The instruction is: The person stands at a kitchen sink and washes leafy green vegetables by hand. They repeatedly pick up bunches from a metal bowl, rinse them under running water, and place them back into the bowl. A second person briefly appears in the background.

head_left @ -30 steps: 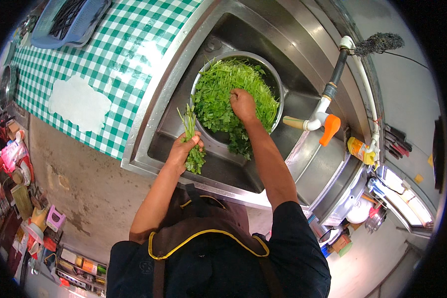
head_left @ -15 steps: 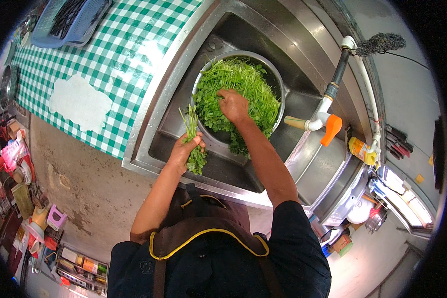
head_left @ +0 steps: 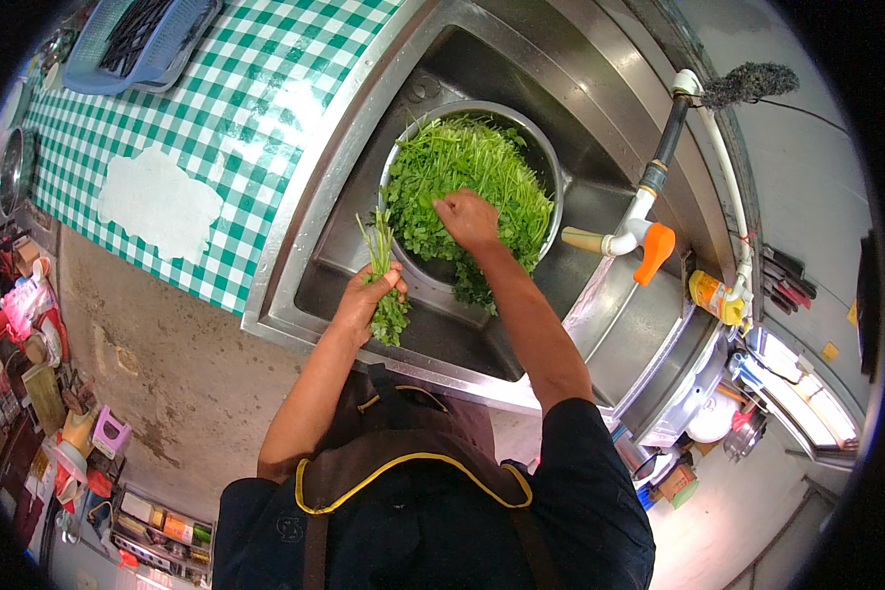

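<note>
A round metal basin (head_left: 559,202) stands in the sink, heaped with leafy green herbs (head_left: 472,152) on thin pale stems, like coriander or celery leaf. My left hand (head_left: 372,295) is closed around a small bunch of the herbs (head_left: 378,241), just outside the basin's near left edge. Its stems point away from me and its leaves hang down below my fingers. Over the heap, my right hand (head_left: 470,220) is closed with its fingertips together at the leaves. Whatever they pinch is too small to make out.
The steel sink (head_left: 315,280) has a tap with an orange handle (head_left: 656,258) on the right. At left is a table with a green checked cloth (head_left: 265,59), carrying a blue basket (head_left: 157,69). A yellow bottle (head_left: 716,298) stands right of the sink.
My right hand has shifted slightly right and toward me over the herbs. My left hand keeps its bunch in the same place.
</note>
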Demonstrator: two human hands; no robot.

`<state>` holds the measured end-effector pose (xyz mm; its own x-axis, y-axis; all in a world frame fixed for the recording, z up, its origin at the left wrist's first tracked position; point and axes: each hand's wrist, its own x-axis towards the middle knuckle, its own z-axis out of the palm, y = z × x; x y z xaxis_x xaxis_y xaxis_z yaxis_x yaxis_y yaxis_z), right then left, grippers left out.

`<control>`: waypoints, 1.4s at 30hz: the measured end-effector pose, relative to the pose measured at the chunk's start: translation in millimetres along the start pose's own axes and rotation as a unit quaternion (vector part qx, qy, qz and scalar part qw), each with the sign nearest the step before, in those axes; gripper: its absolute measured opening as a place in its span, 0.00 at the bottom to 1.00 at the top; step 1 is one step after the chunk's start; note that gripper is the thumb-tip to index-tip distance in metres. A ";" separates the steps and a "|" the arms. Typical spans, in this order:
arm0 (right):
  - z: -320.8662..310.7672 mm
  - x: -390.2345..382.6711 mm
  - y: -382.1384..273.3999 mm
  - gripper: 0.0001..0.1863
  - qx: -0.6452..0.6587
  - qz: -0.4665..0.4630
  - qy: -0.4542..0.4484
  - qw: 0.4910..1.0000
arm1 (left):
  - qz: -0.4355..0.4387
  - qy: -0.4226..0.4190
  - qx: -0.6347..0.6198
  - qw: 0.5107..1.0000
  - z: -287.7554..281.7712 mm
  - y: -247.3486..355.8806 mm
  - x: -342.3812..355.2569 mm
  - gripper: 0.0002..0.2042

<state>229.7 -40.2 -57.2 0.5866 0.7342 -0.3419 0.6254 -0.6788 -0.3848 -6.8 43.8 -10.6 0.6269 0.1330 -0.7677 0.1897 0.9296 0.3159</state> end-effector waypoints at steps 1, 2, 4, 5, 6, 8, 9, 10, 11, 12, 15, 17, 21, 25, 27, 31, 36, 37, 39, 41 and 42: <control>0.7 2.5 -1.4 0.13 -0.021 0.022 -0.007 1.000 | -0.003 0.000 -0.001 1.000 0.7 -0.1 -0.1 0.13; 3.2 4.8 -0.7 0.13 -0.029 0.036 -0.007 0.999 | -0.003 -0.001 0.000 1.000 1.2 0.0 -0.1 0.13; 5.3 9.0 -2.3 0.14 -0.045 0.062 -0.008 0.997 | -0.004 -0.003 0.001 1.000 1.8 0.7 -0.1 0.13; 4.4 9.9 -2.5 0.14 -0.050 0.072 -0.015 0.996 | -0.007 -0.001 0.000 1.000 1.9 1.1 -0.3 0.13; 2.7 11.0 -2.0 0.14 -0.056 0.082 -0.023 0.995 | -0.009 0.000 -0.002 1.000 2.0 1.6 -0.6 0.12; -3.3 12.6 -2.8 0.15 -0.061 0.085 -0.034 0.994 | -0.011 0.001 -0.005 1.000 1.6 1.6 -0.4 0.12; -7.1 13.0 -2.5 0.17 -0.060 0.079 -0.037 0.994 | -0.010 0.000 -0.006 1.000 1.6 1.6 -0.3 0.12; -9.3 12.9 0.0 0.20 -0.059 0.073 -0.039 0.995 | -0.010 -0.003 -0.007 1.000 1.9 1.3 0.0 0.11; -11.0 12.8 2.1 0.24 -0.053 0.059 -0.036 0.996 | -0.010 -0.006 -0.009 1.000 2.1 1.1 0.3 0.11; -12.7 12.8 4.0 0.28 -0.047 0.045 -0.033 0.997 | -0.009 -0.010 -0.010 1.000 2.3 1.0 0.5 0.11; -20.2 13.1 3.4 0.36 -0.037 0.023 -0.059 0.997 | -0.012 -0.012 -0.012 1.000 2.8 2.0 -0.2 0.11; -20.8 11.9 4.5 0.37 -0.034 0.009 -0.046 0.998 | -0.013 -0.013 -0.012 1.000 2.2 1.5 0.4 0.11; -19.8 7.9 -3.8 0.29 -0.054 -0.024 0.028 0.998 | -0.005 -0.013 -0.005 1.000 1.2 2.3 1.8 0.11; -4.6 6.4 -6.5 0.18 -0.053 -0.103 0.059 0.991 | -0.004 -0.015 -0.005 1.000 1.3 0.4 2.4 0.12; 1.9 8.4 -4.1 0.17 -0.054 -0.105 0.031 0.993 | -0.006 -0.019 -0.007 1.000 -0.4 -0.6 3.5 0.12; 12.4 15.3 -1.2 0.16 -0.042 -0.073 0.005 0.996 | -0.001 -0.020 -0.005 1.000 0.6 1.5 2.3 0.13; 18.5 19.0 1.5 0.15 -0.036 -0.058 -0.015 0.998 | -0.005 -0.009 -0.002 1.000 0.1 0.7 0.8 0.12; 20.2 20.0 3.0 0.13 -0.043 -0.052 -0.021 0.997 | -0.004 -0.009 -0.003 1.000 0.0 0.0 1.2 0.12; 24.3 23.5 5.1 0.11 -0.057 -0.048 -0.013 0.997 | 0.001 -0.017 -0.002 1.000 -0.6 -0.7 2.3 0.12; 27.4 25.8 5.3 0.09 -0.049 -0.032 0.004 0.998 | 0.007 -0.019 -0.001 1.000 -1.7 -0.2 2.7 0.12; 28.8 26.5 5.6 0.07 -0.034 -0.017 0.018 0.999 | 0.010 -0.017 0.002 1.000 -2.3 0.1 2.8 0.12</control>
<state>234.0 -24.2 -93.1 0.5818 0.7571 -0.2970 0.6784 -0.6532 -0.3363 -6.7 45.0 -14.0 0.6566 0.1392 -0.7413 0.1797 0.9256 0.3330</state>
